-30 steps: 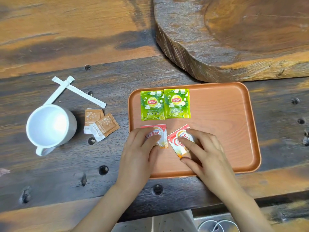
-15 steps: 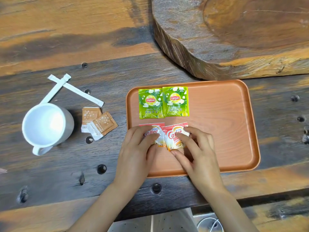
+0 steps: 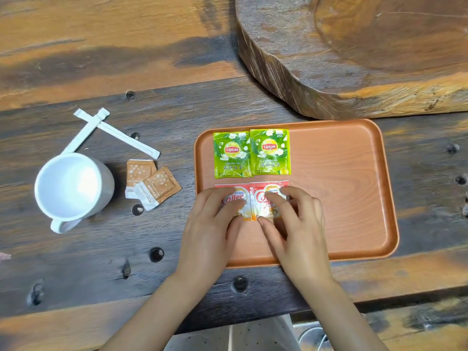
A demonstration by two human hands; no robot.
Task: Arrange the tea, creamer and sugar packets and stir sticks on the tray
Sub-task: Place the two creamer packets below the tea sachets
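On the orange tray (image 3: pixel 342 173), two green tea packets (image 3: pixel 250 153) lie side by side at the back left. Just below them sit two red-and-white creamer packets, edge to edge. My left hand (image 3: pixel 212 226) presses its fingers on the left creamer packet (image 3: pixel 234 197). My right hand (image 3: pixel 296 224) pinches the right creamer packet (image 3: pixel 266 196) between thumb and fingers, flat on the tray. Two brown sugar packets (image 3: pixel 149 184) overlap on the table left of the tray. Two white wrapped stir sticks (image 3: pixel 114 133) lie crossed further back left.
A white mug (image 3: pixel 72 186) stands at the left, one stir stick's end touching its rim. A thick raised wooden slab (image 3: pixel 354 51) fills the back right behind the tray. The table's front edge runs just below my wrists.
My right hand turned the tilted right creamer packet straight and slid it left against the left one. My left hand stayed on the left packet.
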